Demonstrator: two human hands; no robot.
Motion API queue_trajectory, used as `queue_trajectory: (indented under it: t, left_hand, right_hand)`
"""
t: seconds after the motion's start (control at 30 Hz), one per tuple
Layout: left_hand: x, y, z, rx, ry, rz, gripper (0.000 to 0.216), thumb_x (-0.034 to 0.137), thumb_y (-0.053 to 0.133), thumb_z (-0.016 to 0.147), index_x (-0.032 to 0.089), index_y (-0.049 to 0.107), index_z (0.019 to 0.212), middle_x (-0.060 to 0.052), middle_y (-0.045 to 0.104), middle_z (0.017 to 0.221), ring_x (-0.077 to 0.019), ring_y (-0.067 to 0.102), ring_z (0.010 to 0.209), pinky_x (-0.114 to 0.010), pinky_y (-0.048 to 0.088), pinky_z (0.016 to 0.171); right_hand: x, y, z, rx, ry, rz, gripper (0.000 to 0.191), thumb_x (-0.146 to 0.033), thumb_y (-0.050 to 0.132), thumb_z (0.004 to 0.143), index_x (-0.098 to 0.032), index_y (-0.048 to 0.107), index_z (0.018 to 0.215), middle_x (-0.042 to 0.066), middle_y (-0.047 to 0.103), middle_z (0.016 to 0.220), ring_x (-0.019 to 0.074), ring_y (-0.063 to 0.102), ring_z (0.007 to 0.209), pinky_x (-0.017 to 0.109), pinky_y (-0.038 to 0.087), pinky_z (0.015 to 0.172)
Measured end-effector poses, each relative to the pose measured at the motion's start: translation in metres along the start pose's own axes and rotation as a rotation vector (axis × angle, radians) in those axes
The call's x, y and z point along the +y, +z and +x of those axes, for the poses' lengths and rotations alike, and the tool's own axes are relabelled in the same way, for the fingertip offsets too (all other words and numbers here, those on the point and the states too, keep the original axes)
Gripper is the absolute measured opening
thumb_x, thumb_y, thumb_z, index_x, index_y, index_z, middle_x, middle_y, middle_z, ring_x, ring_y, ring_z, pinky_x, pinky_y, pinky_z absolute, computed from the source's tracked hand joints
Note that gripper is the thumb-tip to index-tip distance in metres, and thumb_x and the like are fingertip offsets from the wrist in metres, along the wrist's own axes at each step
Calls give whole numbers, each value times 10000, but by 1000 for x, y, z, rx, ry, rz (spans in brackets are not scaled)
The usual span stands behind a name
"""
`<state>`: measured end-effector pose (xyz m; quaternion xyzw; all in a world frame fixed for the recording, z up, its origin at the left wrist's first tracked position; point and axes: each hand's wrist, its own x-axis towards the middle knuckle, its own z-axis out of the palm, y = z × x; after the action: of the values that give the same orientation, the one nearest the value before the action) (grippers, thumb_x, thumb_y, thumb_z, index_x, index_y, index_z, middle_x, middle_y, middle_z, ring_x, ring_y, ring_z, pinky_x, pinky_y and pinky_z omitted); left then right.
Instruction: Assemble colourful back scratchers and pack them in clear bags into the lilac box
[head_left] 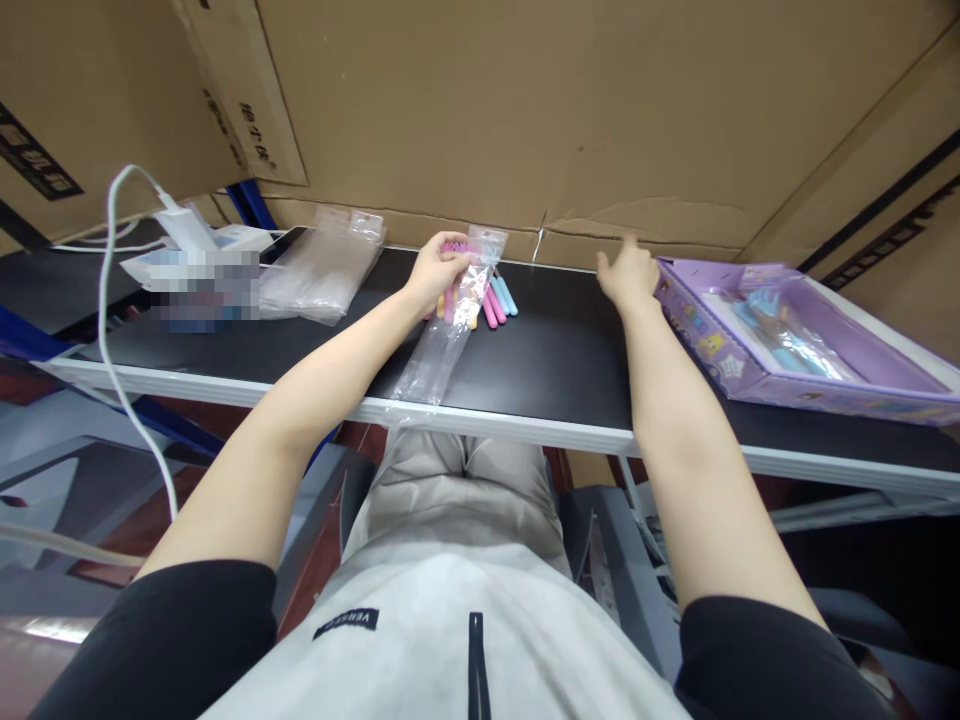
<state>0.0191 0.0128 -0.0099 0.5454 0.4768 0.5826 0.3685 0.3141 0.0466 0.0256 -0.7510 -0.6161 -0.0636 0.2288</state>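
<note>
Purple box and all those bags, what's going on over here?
Someone is sitting at a black table. The left hand holds a clear bag, with pink, blue and orange handles around it. The right hand looks empty, fingers spread, near the purple box. A wrapped blue thing lies inside that.

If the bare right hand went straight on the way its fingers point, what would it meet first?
Probably the upright brown cardboard panel behind the flat black tabletop; whether the right hand touches it now is unclear.
</note>
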Motion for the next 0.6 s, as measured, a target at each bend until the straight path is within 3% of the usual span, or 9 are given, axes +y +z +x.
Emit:
queue_trajectory:
  t: [0.17, 0.27, 0.43, 0.53, 0.6]
  left_hand:
    - [2, -1, -1, 11, -12, 5, 376, 126, 679, 914, 227, 569, 1259, -32, 723, 912, -166, 725, 776, -269, 615, 717]
    - [2, 2, -4, -31, -19, 12, 434, 170, 681, 937, 237, 533, 1340, -41, 724, 937, -172, 725, 738, -283, 615, 693]
    - [8, 4, -12, -137, -29, 63, 545, 298, 759, 939, 231, 501, 1415, -94, 722, 1052, -229, 752, 752, -349, 621, 691]
    - [14, 5, -21, -214, 109, 166, 731, 338, 871, 857, 243, 484, 1469, -146, 665, 1280, -333, 768, 1024, -441, 630, 871]
    - [17, 7, -26, -264, 249, 261, 829, 301, 901, 806, 247, 469, 1511, -160, 607, 1405, -383, 690, 1245, -497, 577, 1040]
  right_hand:
    - [-49, -1, -27, -72, -584, 20, 703, -350, 506, 1066, -215, 339, 1735, 136, 734, 1379, 333, 654, 1306, 458, 467, 1138]
    - [-70, 4, -43, -99, -784, -25, 663, -344, 510, 1068, -257, 396, 1715, 85, 739, 1397, 295, 681, 1267, 379, 494, 1073]
    - [-80, 4, -53, -41, -836, -56, 531, -279, 397, 1095, -249, 610, 1580, 94, 761, 1356, 271, 715, 1226, 327, 512, 984]
    - [-77, -2, -51, 33, -736, -50, 544, -264, 363, 1092, -221, 616, 1572, 113, 759, 1353, 283, 717, 1219, 340, 520, 981]
    - [-74, -6, -48, 75, -658, -37, 555, -278, 346, 1094, -202, 594, 1586, 123, 761, 1344, 293, 713, 1218, 351, 525, 992]
